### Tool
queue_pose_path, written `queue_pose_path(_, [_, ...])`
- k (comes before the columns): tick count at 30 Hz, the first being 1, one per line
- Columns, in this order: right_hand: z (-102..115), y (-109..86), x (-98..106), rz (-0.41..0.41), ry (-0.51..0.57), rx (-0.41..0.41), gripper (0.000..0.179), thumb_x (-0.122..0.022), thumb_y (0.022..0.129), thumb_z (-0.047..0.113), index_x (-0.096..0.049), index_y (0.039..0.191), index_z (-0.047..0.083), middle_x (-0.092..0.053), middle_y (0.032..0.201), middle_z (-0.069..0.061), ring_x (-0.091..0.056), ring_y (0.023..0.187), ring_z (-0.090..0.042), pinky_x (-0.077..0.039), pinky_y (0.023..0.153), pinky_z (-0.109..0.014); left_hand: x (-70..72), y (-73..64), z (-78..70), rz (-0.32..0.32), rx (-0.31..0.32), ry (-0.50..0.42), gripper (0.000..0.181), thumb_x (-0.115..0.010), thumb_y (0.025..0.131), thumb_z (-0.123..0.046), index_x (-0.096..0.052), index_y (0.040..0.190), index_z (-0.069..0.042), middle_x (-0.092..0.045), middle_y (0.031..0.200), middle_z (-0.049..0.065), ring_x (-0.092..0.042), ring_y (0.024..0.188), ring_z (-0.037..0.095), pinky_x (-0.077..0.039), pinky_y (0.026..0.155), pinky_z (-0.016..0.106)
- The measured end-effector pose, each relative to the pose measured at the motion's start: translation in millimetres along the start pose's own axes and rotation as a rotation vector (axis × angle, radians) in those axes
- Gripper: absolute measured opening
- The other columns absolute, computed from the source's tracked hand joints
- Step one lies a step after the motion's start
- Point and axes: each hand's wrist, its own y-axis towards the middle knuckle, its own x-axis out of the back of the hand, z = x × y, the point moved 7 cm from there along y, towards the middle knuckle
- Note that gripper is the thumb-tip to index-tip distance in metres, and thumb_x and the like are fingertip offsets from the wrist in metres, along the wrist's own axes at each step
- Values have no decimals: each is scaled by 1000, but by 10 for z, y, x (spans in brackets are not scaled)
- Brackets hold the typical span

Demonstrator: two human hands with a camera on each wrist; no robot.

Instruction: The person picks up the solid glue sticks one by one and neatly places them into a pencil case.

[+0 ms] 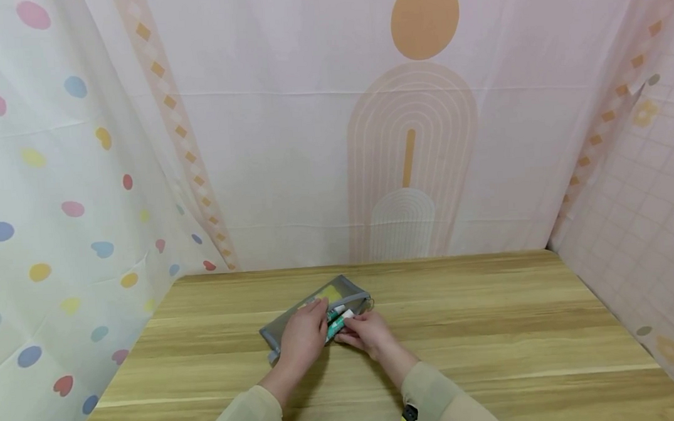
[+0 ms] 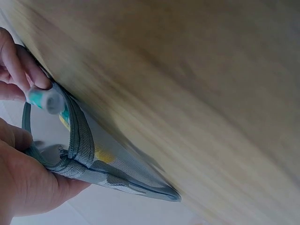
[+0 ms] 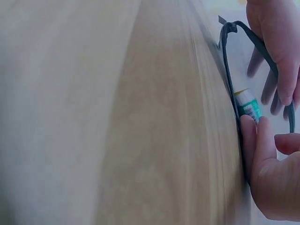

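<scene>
A grey mesh zip pouch [image 1: 348, 288] lies slantwise on the table, its zipped mouth spread apart. My left hand [image 1: 303, 334] grips the pouch by one edge of that mouth, thumb on one side of the mesh and fingers on the other. Between the thumb and fingers of my right hand [image 1: 369, 334] is a green glue stick [image 1: 336, 327] with a white cap, pinched at the mouth. Beside it, a second green-and-white glue stick [image 1: 334, 313] shows inside the pouch. Something yellow [image 1: 329, 294] shows through the mesh; its kind is unclear.
The wooden table [image 1: 489, 329] reaches out on both sides of the pouch. Behind it hangs a pale patterned curtain [image 1: 290, 162], with a dotted one [image 1: 79, 247] at the left. A small ring [image 1: 370, 304] hangs at the pouch's right end.
</scene>
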Motion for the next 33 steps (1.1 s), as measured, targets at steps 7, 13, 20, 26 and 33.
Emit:
queue_pose_path(7, [24,-33,-3,17,9,-5,26,-47,98,-8,-53,113,-28,-68,87,-18,-72,87,-24,-58,82,-27,13,10,-2,-10,0,3,30,-64,93,-4,-68,122,2,-67,119,20,-66,106,38,-54,90,50])
queue_pose_path(13, [12,-51,-47,55,52,4,28,-43,99,-9,-48,119,-29,-68,93,-21,-70,97,-27,-56,88,-30,13,-1,-9,14,5,-12,31,-65,92,-4,-67,123,3,-67,120,21,-65,108,38,-53,92,52])
queue_pose_path(20, [-24,-39,-87,98,7,-11,37,-40,103,-6,-37,134,-27,-64,112,-32,-65,109,-34,-55,92,-38,17,3,-11,5,-15,-9,30,-65,92,-4,-68,121,3,-67,118,21,-65,107,37,-53,91,51])
queue_pose_path(26, [-12,-74,-82,121,-7,-30,40,-40,104,-4,-34,137,-25,-59,123,-33,-61,115,-36,-53,94,-39,19,-8,-25,4,-32,-6,27,-67,91,-6,-70,117,2,-68,117,21,-65,106,38,-54,89,52])
queue_pose_path(33, [40,-120,36,118,-13,-17,37,-40,104,-2,-38,134,-24,-58,123,-35,-61,115,-38,-54,93,-38,14,-18,-29,37,-20,-28,27,-70,90,-11,-72,114,0,-67,117,23,-64,107,40,-54,89,53])
